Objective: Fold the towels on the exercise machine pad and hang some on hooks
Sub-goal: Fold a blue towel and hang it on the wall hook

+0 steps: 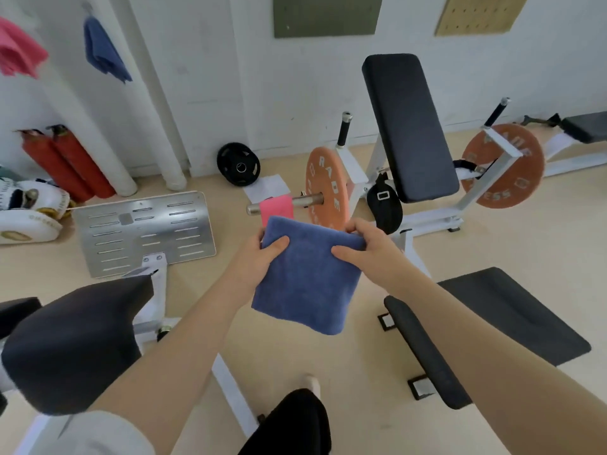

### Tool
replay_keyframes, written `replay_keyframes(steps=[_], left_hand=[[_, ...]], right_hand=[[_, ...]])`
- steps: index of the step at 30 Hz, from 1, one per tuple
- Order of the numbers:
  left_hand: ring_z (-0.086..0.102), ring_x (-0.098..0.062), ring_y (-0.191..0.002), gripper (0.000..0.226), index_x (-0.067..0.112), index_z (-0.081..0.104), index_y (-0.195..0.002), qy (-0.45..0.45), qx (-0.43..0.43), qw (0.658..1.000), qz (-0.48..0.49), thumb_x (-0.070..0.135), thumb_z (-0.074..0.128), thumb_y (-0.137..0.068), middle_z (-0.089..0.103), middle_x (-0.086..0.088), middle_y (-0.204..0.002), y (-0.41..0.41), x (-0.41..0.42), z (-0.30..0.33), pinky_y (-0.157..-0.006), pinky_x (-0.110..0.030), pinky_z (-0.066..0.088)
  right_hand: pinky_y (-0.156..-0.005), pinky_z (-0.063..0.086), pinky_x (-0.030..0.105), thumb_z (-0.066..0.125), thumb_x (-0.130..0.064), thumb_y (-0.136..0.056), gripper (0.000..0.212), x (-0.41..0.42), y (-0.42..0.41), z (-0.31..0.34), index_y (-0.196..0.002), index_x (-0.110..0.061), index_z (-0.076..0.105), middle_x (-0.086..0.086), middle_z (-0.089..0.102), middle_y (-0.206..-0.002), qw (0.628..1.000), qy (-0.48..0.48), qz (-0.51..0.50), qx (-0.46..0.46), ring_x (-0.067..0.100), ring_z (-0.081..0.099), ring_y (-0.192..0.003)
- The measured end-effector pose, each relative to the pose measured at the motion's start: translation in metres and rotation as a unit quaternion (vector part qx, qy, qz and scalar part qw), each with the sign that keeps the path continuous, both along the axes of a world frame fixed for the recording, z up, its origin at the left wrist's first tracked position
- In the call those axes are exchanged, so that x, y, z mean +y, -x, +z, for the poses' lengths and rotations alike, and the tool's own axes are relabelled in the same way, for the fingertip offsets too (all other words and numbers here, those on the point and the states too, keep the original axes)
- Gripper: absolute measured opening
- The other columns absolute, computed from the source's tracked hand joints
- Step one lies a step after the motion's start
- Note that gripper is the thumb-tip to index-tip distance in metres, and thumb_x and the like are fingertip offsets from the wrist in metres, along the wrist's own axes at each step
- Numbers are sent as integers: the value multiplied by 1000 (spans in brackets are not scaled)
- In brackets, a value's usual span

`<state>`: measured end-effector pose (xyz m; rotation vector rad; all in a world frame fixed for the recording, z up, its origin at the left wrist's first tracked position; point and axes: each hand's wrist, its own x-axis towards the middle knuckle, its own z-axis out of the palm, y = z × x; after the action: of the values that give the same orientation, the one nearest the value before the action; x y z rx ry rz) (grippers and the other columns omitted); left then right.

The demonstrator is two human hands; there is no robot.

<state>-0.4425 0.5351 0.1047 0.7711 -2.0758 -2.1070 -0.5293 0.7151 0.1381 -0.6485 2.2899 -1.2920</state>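
Holding a folded blue towel point(307, 274) up in the air, out in front. Left hand point(259, 257) pinching its left top corner, thumb on the front. Right hand point(364, 249) pinching its right top corner, thumb on the front too. Looks folded small already, so maybe ready to put down or hang.

Done so far, by the look of it: another blue towel point(103, 52) hanging on a wall hook far up and left of the hands, and a pink towel point(19, 49) hanging further left. A small pink towel point(277, 210) draped over the weight bar point(282, 205) just past the hands. Cannot tell how many more are left.

Below the left hand, a dark pad point(75, 343). Below the right hand, a dark seat pad point(512, 316). Past the right hand, a tall black back pad point(407, 126) and orange weight plates point(326, 187). Tan floor point(361, 389), white wall point(213, 77), red fire extinguishers point(65, 162) far left.
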Motion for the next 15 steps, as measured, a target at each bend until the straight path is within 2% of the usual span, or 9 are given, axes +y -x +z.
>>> replay_keyframes(steps=[4, 5, 7, 8, 9, 11, 13, 15], left_hand=[[59, -18, -102, 29, 20, 47, -116, -3, 8, 998, 60, 18, 59, -89, 62, 2, -108, 53, -24, -5, -73, -21, 46], [56, -14, -101, 38, 22, 42, -122, 19, 17, 998, 63, 13, 58, -89, 58, 4, -109, 71, -32, -5, -74, -19, 44], [48, -4, -100, 61, 22, 27, -139, 111, 30, 991, 68, 6, 56, -88, 49, 9, -109, 106, -47, -3, -85, -21, 39], [45, -2, -103, 62, 20, 26, -142, 185, 45, 980, 62, 6, 54, -88, 47, 8, -115, 123, -56, -1, -92, -25, 37], [43, -5, -111, 57, 18, 33, -140, 264, 64, 961, 46, 9, 51, -87, 47, 4, -124, 141, -66, 0, -99, -28, 34], [41, -18, -121, 46, 15, 54, -126, 380, 81, 921, 2, 13, 42, -81, 46, -4, -133, 175, -85, 8, -103, -26, 29], [46, -20, -118, 36, 11, 63, -114, 403, 98, 909, -32, 8, 42, -85, 50, -1, -126, 204, -102, 19, -94, -15, 31], [52, -15, -110, 32, 10, 60, -116, 353, 113, 928, -45, 1, 44, -91, 52, 3, -120, 231, -118, 32, -88, -9, 35]], right_hand=[[-78, 50, 40, 62, -18, -81, 13, -36, 54, 2, -91, -14, 57, 8, 64, -90, 999, -12, 35, 36, 25, 60, -87], [-78, 50, 40, 62, -19, -81, 13, -46, 70, 2, -91, -14, 58, 7, 65, -90, 998, -12, 41, 42, 24, 60, -88], [-74, 49, 34, 62, -19, -80, 9, -67, 104, 0, -89, -18, 58, 0, 64, -86, 998, -11, 54, 43, 19, 59, -85], [-72, 47, 29, 62, -18, -80, 7, -78, 122, -1, -85, -22, 58, -4, 62, -83, 997, -14, 60, 42, 16, 57, -82], [-70, 45, 26, 62, -18, -80, 10, -92, 139, 0, -81, -26, 56, -7, 60, -80, 997, -18, 64, 40, 12, 55, -80], [-69, 42, 23, 63, -17, -79, 20, -121, 173, 3, -74, -32, 52, -11, 57, -75, 997, -14, 62, 40, 7, 53, -75], [-69, 42, 23, 65, -18, -80, 16, -152, 204, 8, -75, -29, 55, -9, 57, -73, 997, 1, 62, 42, 6, 52, -73], [-75, 47, 27, 66, -23, -81, 10, -181, 231, 12, -88, -20, 61, -2, 64, -83, 997, 1, 67, 43, 10, 57, -79]])
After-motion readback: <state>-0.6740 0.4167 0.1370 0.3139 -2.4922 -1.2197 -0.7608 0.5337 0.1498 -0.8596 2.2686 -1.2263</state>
